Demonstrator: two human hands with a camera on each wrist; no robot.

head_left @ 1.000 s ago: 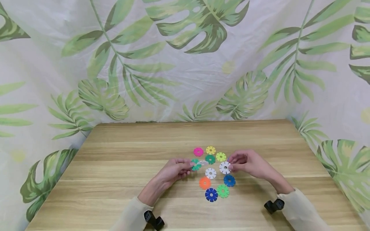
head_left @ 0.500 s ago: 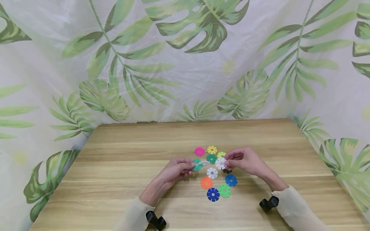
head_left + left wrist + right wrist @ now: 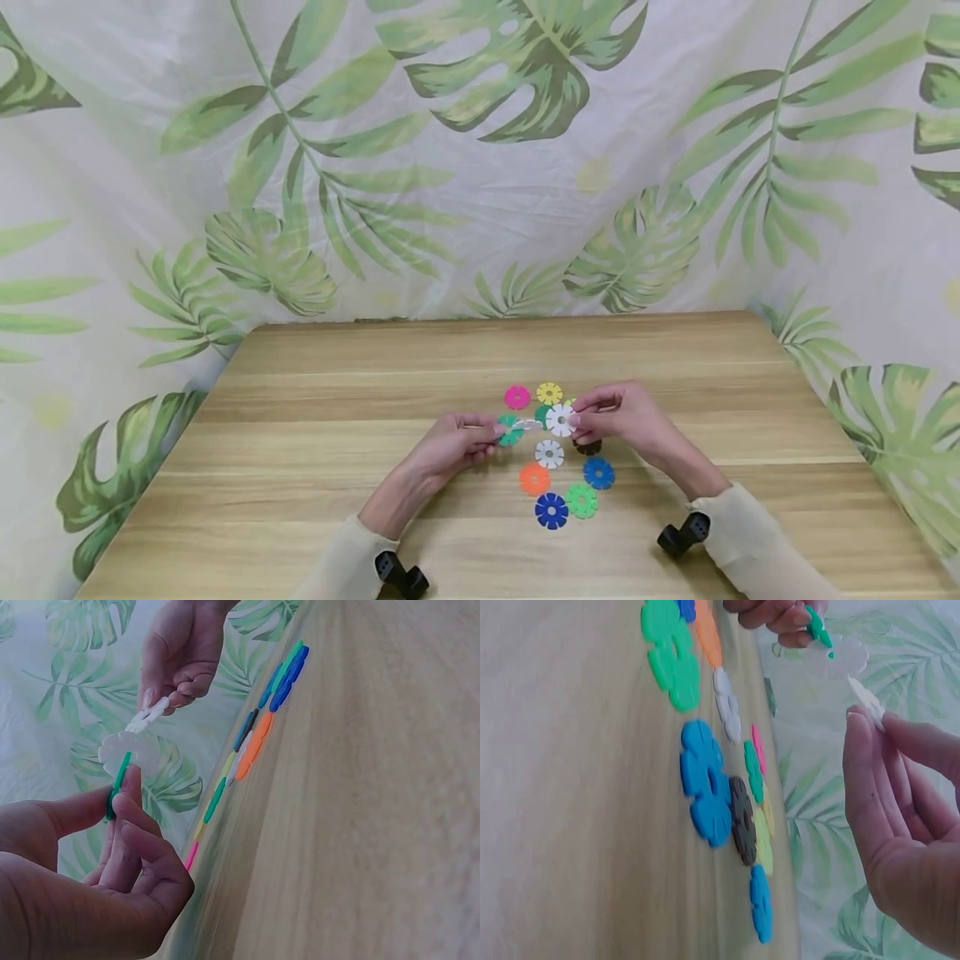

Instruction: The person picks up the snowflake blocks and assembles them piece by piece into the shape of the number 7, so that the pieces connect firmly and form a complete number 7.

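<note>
"What's nearest the person?"

"Beige sleeves point(image 3: 341, 562) and black wrist cameras point(image 3: 684, 537). Past them, on the wooden table point(image 3: 300, 467), lie a dark blue disc point(image 3: 543, 510), a bright green disc point(image 3: 591, 502) just beside it, an orange disc point(image 3: 527, 479), a blue disc point(image 3: 606, 473) and a loose white disc point(image 3: 542, 454)."

"I can only half see the brown disc point(image 3: 743, 832) from the head."

"The right wrist view shows more of it, plus a second blue disc point(image 3: 760, 919) near it that the head view misses."

"And the hands?"

"The left hand point(image 3: 453, 447) pinches a teal disc point(image 3: 513, 435), thumb and fingertips closed to its thickness. Slotted into that is a white disc point(image 3: 146, 756), a thin sliver from the head, a scalloped face from the left wrist."

"The right hand point(image 3: 622, 417)?"

"Pinching a second white disc point(image 3: 553, 416) by its edge, just as tightly. Wrist views show all three raised off the table."

"Do the two white ones touch?"

"Their edges nearly meet; I can't tell."

"Farther back?"

"A half-covered dark green disc point(image 3: 542, 412), then a pink disc point(image 3: 510, 397), a yellow disc point(image 3: 550, 386) and, last, the leaf-printed cloth point(image 3: 465, 225)."
</note>
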